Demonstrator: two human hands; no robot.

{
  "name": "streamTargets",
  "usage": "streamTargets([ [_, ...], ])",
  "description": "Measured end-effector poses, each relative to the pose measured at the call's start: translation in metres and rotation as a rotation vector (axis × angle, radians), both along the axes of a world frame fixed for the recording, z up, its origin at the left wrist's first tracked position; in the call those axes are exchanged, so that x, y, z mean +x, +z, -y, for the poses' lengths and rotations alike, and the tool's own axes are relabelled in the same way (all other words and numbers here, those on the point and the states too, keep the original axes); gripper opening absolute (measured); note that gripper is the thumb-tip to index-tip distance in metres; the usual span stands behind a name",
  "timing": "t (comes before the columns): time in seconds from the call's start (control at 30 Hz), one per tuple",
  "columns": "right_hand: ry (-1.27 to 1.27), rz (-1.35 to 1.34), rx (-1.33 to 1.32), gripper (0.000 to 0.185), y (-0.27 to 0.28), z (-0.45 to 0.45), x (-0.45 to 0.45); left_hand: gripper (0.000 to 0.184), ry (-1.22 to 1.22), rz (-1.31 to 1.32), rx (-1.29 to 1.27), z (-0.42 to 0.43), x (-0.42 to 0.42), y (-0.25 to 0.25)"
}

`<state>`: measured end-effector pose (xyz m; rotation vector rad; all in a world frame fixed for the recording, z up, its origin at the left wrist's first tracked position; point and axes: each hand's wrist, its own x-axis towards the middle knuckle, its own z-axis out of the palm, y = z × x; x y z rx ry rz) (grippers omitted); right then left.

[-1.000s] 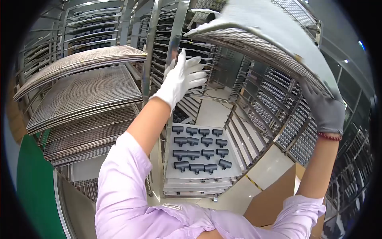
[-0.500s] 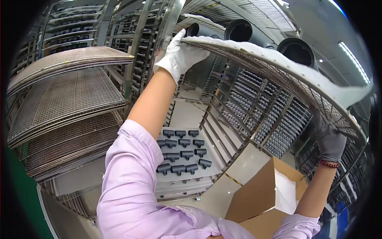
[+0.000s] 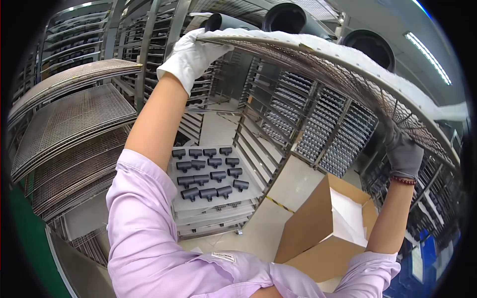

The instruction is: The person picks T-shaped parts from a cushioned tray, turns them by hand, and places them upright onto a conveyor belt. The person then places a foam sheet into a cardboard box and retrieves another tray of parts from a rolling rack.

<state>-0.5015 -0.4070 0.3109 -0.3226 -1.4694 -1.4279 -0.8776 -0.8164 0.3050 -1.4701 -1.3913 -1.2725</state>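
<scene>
A wire mesh tray [image 3: 343, 74] is held up at head height between my two hands. My left hand [image 3: 191, 55], in a white glove, grips its left end. My right hand [image 3: 403, 151], in a grey glove, is closed on the tray's right underside; some fingers are hidden by the mesh. A white liner sheet [image 3: 323, 45] covers the tray top and hangs past its edge. Large black pipe fittings [image 3: 285, 21] lie on the liner, their round open ends facing me. The tray looks tilted, lower at the right.
Stacked mesh trays [image 3: 74, 111] stand at left. Below, a low stack of lined trays [image 3: 213, 214] bears rows of small black tee fittings [image 3: 217, 176]. An open cardboard box [image 3: 310, 223] sits at lower right. Racks loaded with small parts [image 3: 318, 121] line the back.
The tray and both hands now appear further left and slightly higher in view. The surroundings have also shifted left as the camera turned. Both hands keep their hold.
</scene>
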Motion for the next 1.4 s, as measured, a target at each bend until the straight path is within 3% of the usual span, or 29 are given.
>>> streamTargets([
  [0.07, 0.002, 0.015, -0.228, 0.043, -0.001, -0.01, 0.015, 0.03, 0.48, -0.21, -0.044, -0.004, 0.051, 0.006],
  [0.13, -0.119, 0.004, -0.222, 0.044, -0.004, -0.009, 0.033, 0.03, -1.018, 0.547, 0.089, -0.008, 0.095, 0.002],
  [0.2, -0.231, -0.004, -0.166, 0.046, -0.009, 0.013, 0.061, 0.026, -1.028, 0.58, 0.142, -0.014, 0.109, 0.002],
  [0.23, -0.282, 0.015, -0.236, 0.044, -0.01, 0.036, 0.076, 0.024, -0.485, 0.278, 0.093, -0.017, 0.114, 0.003],
  [0.33, -0.338, -0.043, 0.088, 0.044, -0.009, -0.046, 0.089, 0.02, -0.154, 0.065, 0.083, -0.024, 0.137, 0.003],
  [0.37, -0.093, -0.037, 0.02, 0.042, -0.011, -0.058, 0.095, 0.02, -0.487, 0.317, 0.128, -0.026, 0.163, 0.002],
  [0.4, -0.101, -0.015, -0.089, 0.042, -0.013, -0.067, 0.102, 0.02, -0.818, 0.571, 0.17, -0.029, 0.185, 0.002],
  [0.43, -0.11, 0.001, -0.199, 0.042, -0.014, -0.076, 0.109, 0.019, -0.946, 0.568, 0.173, -0.031, 0.193, 0.003],
  [0.47, -0.119, 0.011, -0.307, 0.044, -0.016, -0.085, 0.117, 0.019, -0.948, 0.568, 0.165, -0.035, 0.202, 0.004],
  [0.53, 0.292, 0.119, -0.457, 0.043, -0.022, -0.187, 0.113, 0.022, -0.983, 0.592, 0.202, -0.039, 0.221, 0.006],
  [0.6, 0.495, 0.166, -0.528, 0.042, -0.023, -0.204, 0.127, 0.025, -1.014, 0.56, 0.143, -0.038, 0.24, 0.006],
  [0.73, 0.241, 0.108, -0.33, 0.033, -0.026, -0.122, 0.211, 0.029, -1.144, 0.708, 0.123, -0.049, 0.259, 0.002],
  [0.8, 0.217, 0.081, -0.37, 0.033, -0.044, -0.113, 0.23, 0.033, -0.959, 0.712, 0.26, -0.059, 0.259, -0.003],
  [0.9, 0.249, 0.039, -0.471, 0.033, -0.076, -0.088, 0.26, 0.031, -1.232, 0.798, 0.143, -0.074, 0.237, -0.023],
  [0.97, 0.317, 0.006, -0.601, 0.033, -0.098, -0.066, 0.282, 0.03, -1.291, 0.889, 0.139, -0.084, 0.237, -0.044],
  [1.0, 0.369, -0.011, -0.683, 0.033, -0.108, -0.056, 0.292, 0.032, -1.448, 0.894, 0.048, -0.089, 0.203, -0.06],
  [1.1, 0.72, -0.123, -1.074, 0.033, -0.14, -0.023, 0.32, 0.033, -1.372, 1.037, 0.112, -0.105, 0.223, -0.094],
  [1.13, 0.921, -0.184, -1.267, 0.033, -0.152, -0.013, 0.328, 0.037, -1.253, 1.093, 0.264, -0.116, 0.236, -0.102],
  [1.23, 1.58, -0.385, -1.71, 0.032, -0.185, 0.012, 0.355, 0.039, -1.444, 1.189, 0.14, -0.13, 0.272, -0.128],
  [1.3, 1.948, -0.455, -1.816, 0.032, -0.206, 0.028, 0.375, 0.039, -1.449, 1.26, 0.131, -0.139, 0.286, -0.149],
  [1.4, 2.087, -0.562, -1.829, 0.032, -0.231, 0.047, 0.408, 0.042, -1.537, 1.31, -0.005, -0.159, 0.299, -0.183],
])
